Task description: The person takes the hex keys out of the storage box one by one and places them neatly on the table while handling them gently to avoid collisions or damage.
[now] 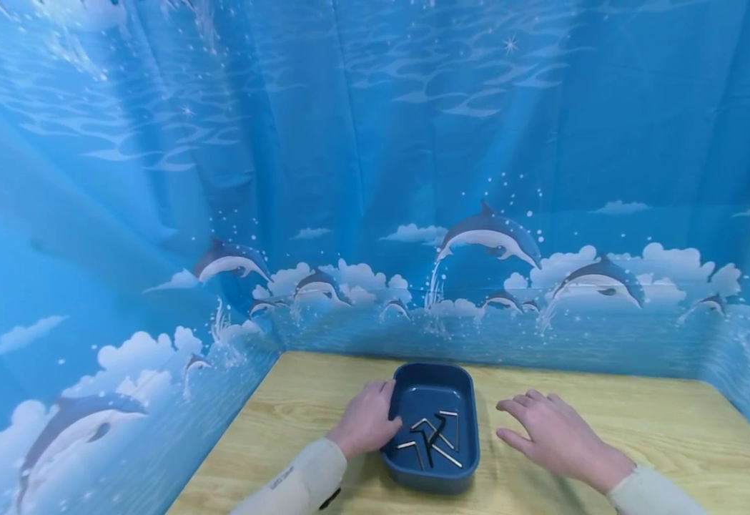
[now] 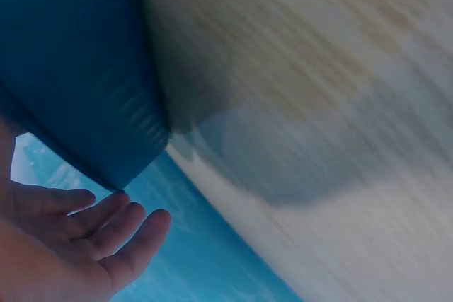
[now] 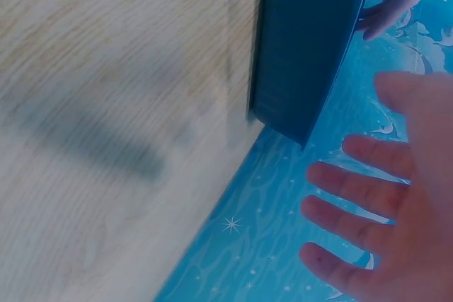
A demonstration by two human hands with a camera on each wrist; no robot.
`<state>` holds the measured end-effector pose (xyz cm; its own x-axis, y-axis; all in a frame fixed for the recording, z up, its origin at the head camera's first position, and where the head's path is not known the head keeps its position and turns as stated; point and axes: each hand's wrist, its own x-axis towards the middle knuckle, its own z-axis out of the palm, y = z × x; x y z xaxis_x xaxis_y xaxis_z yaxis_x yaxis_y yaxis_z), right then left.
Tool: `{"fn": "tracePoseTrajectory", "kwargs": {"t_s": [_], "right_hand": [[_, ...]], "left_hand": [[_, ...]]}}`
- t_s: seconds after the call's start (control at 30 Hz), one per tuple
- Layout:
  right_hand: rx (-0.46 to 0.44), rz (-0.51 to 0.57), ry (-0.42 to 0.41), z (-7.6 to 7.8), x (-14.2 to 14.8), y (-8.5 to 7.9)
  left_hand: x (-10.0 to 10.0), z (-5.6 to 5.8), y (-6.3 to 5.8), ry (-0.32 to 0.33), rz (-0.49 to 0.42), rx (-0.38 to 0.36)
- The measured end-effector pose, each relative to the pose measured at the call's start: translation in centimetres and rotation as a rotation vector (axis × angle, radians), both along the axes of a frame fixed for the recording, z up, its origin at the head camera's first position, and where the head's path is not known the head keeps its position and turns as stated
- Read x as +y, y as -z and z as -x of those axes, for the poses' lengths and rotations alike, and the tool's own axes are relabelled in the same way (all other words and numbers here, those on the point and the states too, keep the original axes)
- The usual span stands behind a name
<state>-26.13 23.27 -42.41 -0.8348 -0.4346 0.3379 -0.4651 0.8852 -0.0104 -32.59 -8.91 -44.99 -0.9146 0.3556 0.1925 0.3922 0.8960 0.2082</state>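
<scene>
The blue tray (image 1: 431,481), its walls keeping loose hex keys (image 1: 447,456) together, stands on the table (image 1: 323,379) between the left hand (image 1: 367,420), fingers relaxed at its left rim (contact uncertain), and the empty right hand (image 1: 555,433), fingers extended.

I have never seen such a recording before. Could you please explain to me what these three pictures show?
There is no machine here, only someone's bare left hand and right hand. The wide picture comes from a camera worn on the head, looking forward and down. The other two come from cameras on the left and right wrists, each showing that hand's work from close by. On the table stands a blue box with several bent metal rods inside. The left hand is at the box's left side, its fingers relaxed, with no firm grip visible. The right hand is apart from the box, holding nothing.
</scene>
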Motion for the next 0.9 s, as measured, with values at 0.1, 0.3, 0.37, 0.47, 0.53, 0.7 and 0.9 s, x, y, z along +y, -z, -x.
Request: {"fn": "tracePoseTrajectory", "kwargs": {"t_s": [0.1, 0.3, 0.37, 0.47, 0.53, 0.7, 0.9], "right_hand": [[-0.016, -0.003, -0.001, 0.0, -0.1, 0.1], [-0.016, -0.006, -0.021, 0.2, -0.4, 0.0], [-0.01, -0.009, -0.034, 0.4, -0.7, -0.1], [0.01, -0.018, -0.053, 0.8, -1.3, -0.6], [0.016, -0.025, -0.07, 1.0, -1.8, -1.1], [-0.002, -0.027, -0.116, 1.9, -3.4, -2.1], [-0.103, -0.002, -0.143, 3.2, -5.5, -2.5]], "left_hand": [[-0.2, -0.1, 0.4, 0.009, 0.003, 0.021], [-0.2, -0.1, 0.9, 0.017, 0.023, 0.066], [-0.1, -0.1, 0.9, 0.013, 0.035, 0.067], [0.0, 0.0, 0.9, 0.007, 0.047, 0.06], [0.0, 0.0, 0.9, 0.0, 0.055, 0.057], [0.1, -0.1, 0.9, -0.013, 0.069, 0.055], [0.3, -0.2, 1.0, -0.028, 0.076, 0.061]]}}
